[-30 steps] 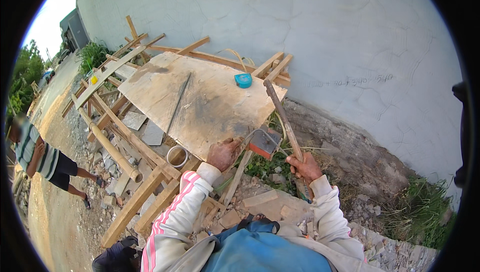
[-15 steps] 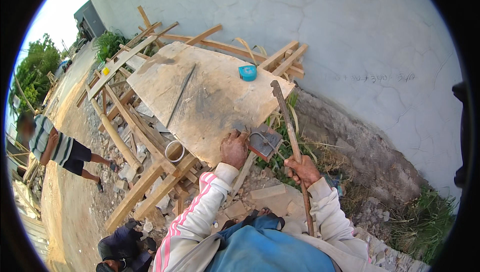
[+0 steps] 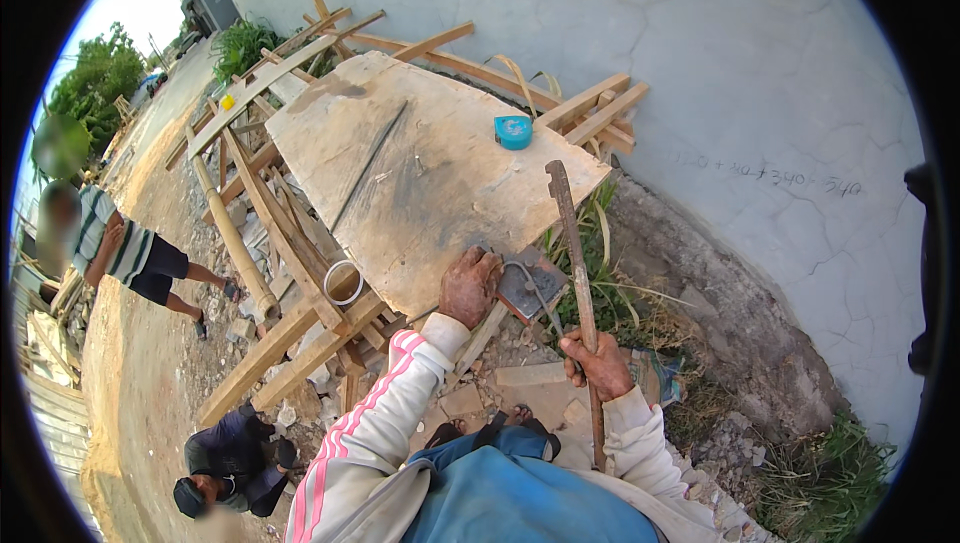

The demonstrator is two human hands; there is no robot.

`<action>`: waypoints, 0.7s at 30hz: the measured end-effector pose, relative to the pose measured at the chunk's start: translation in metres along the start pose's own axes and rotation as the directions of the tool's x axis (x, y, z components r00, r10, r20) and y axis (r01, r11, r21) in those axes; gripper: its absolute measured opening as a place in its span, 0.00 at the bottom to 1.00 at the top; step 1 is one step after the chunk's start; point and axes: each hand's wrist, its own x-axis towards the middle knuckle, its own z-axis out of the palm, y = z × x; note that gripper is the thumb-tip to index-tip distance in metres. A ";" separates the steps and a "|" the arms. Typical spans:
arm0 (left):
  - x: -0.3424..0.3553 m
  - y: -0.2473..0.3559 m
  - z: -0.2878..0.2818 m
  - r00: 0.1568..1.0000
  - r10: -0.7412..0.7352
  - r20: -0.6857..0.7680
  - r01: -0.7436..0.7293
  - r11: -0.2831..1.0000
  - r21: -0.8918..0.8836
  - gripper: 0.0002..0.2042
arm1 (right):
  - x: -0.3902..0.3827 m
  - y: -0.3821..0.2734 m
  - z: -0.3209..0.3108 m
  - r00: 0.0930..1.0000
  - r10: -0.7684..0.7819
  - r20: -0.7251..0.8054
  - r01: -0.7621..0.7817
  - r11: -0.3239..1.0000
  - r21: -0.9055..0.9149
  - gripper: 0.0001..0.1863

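Observation:
My right hand (image 3: 597,365) is wrapped round a long rusty steel bar (image 3: 575,253) with a notched, hooked upper end. At the near edge of the board, my left hand (image 3: 470,286) is closed over a thin metal rod, and its palm is hidden. Just right of it, the bent part of the rod (image 3: 535,283) curves over a dark metal plate (image 3: 532,285) and runs down towards my right hand. Whether bar and rod touch there is hidden by my fingers. Beyond my hands lies the stained wooden board (image 3: 450,183).
A blue tape measure (image 3: 513,132) and a dark straight rod (image 3: 370,163) lie on the board. Timber beams (image 3: 270,358) and a white ring (image 3: 343,283) are at the left. A cracked wall (image 3: 760,63) stands to the right. One person (image 3: 130,243) stands and another (image 3: 240,463) is low at left.
My right hand has come closer to my body and slightly left with the bar. The rod looks a little more bent. My left hand stays by the plate, and the whole view has shifted slightly.

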 end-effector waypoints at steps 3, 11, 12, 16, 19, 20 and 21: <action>0.001 0.000 -0.001 1.000 0.010 0.007 -0.010 1.000 -0.023 0.05 | -0.001 0.001 0.000 1.000 -0.008 -0.016 0.008 1.000 -0.021 0.16; 0.003 -0.005 0.001 0.998 0.011 0.058 -0.008 0.999 -0.040 0.04 | -0.001 0.011 0.000 0.995 -0.067 -0.070 0.062 0.996 -0.068 0.17; 0.002 -0.005 0.002 0.999 0.013 0.050 -0.012 0.999 -0.031 0.05 | -0.003 0.011 -0.003 0.988 -0.102 -0.117 0.084 0.986 -0.147 0.17; 0.000 -0.004 0.003 1.000 0.020 0.014 -0.020 0.999 -0.028 0.05 | -0.016 0.008 -0.023 0.883 -0.404 -0.239 0.221 0.807 -0.548 0.16; -0.001 -0.003 0.004 1.000 -0.016 0.018 0.016 1.000 0.013 0.04 | -0.043 0.001 -0.051 0.888 -0.397 -0.232 0.171 0.753 -0.635 0.17; -0.001 -0.003 0.005 1.000 -0.011 0.013 0.011 1.000 0.006 0.04 | -0.052 -0.002 -0.060 0.898 -0.375 -0.230 0.141 0.740 -0.657 0.17; -0.001 -0.004 0.004 1.000 -0.012 0.023 0.012 1.000 -0.006 0.04 | -0.059 -0.004 -0.069 0.938 -0.224 -0.264 0.019 0.795 -0.606 0.19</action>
